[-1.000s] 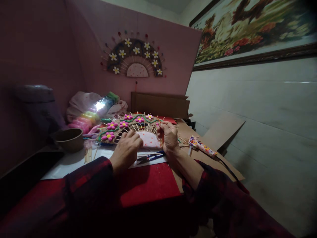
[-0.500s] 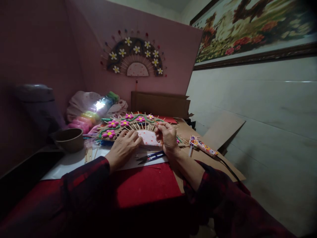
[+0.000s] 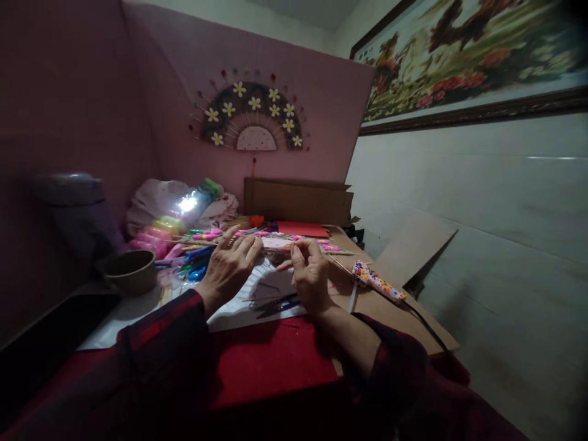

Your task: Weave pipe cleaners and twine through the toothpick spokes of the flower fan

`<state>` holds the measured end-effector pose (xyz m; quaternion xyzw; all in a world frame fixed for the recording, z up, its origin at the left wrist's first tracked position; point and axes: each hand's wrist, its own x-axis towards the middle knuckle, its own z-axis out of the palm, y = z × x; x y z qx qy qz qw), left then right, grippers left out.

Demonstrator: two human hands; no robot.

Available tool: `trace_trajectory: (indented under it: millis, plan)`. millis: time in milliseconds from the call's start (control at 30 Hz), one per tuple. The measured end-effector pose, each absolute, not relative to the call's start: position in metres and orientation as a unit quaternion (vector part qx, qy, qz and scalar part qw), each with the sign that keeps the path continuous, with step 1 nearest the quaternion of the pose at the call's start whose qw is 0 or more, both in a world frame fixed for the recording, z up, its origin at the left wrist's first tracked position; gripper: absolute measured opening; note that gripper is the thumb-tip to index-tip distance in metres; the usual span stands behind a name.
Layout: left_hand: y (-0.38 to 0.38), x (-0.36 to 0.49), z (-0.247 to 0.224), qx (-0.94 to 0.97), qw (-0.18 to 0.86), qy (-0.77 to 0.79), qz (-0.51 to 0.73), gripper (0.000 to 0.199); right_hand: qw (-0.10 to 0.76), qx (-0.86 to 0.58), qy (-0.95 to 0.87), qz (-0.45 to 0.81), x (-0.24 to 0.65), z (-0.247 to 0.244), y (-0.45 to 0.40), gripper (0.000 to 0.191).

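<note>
A decorative fan of thin sticks, with pink flowers and a pale spotted half-round piece (image 3: 274,243), is tipped nearly edge-on before me. My left hand (image 3: 229,264) has its fingers closed over the fan's near left side, beside the spotted piece. At the right end of that piece, my right hand (image 3: 310,269) pinches a thin orange-red strand between thumb and forefinger; most of it is hidden. Below the hands, dark-handled thread snips (image 3: 278,305) lie on white paper (image 3: 229,315) in the fan's shadow.
A glue gun in flowered wrap (image 3: 377,280) rests on cardboard (image 3: 413,321) at right, its cord trailing. A brown bowl (image 3: 131,272) stands left, near colourful packets (image 3: 160,233). Behind are red paper (image 3: 303,229) and a cardboard box (image 3: 298,202). A finished-looking fan (image 3: 255,113) hangs on the pink board.
The fan has tipped from showing its flowered face to nearly edge-on, uncovering more paper and the red sheet behind. Both hands stay at it. The view has tilted slightly upward.
</note>
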<state>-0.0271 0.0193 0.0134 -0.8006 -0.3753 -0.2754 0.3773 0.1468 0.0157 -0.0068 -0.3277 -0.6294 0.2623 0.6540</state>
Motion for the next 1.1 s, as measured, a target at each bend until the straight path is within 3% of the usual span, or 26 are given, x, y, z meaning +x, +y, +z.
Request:
trace_trajectory:
  millis: [333,600,700,833,900,1000,1100]
  plan:
    - [0.031,-0.034,0.001,-0.769,0.443,-0.352,-0.297,0.029,0.552,-0.350,-0.733,0.189,0.144,-0.013,0.026,0.011]
    - [0.019,-0.032,-0.002,-0.759,0.374,-0.366,-0.389,0.020,0.543,-0.346,-0.747,0.165,0.142,-0.013,0.024,0.012]
    - [0.008,-0.023,-0.006,-0.726,0.153,-0.440,-0.506,0.013,0.553,-0.343,-0.741,0.169,0.142,-0.013,0.025,0.010]
    - [0.005,-0.013,-0.007,-0.579,-0.327,-0.489,-0.565,0.035,0.556,-0.326,-0.749,0.152,0.143,-0.014,0.024,0.010]
    - [0.008,-0.010,-0.004,-0.503,-0.485,-0.444,-0.561,0.045,0.550,-0.315,-0.762,0.133,0.143,-0.014,0.023,0.011]
    - [0.012,-0.004,0.002,-0.420,-0.599,-0.400,-0.552,0.051,0.541,-0.307,-0.776,0.108,0.142,-0.014,0.021,0.012]
    - [0.017,0.003,0.008,-0.340,-0.636,-0.404,-0.563,0.043,0.534,-0.305,-0.783,0.087,0.142,-0.014,0.020,0.014]
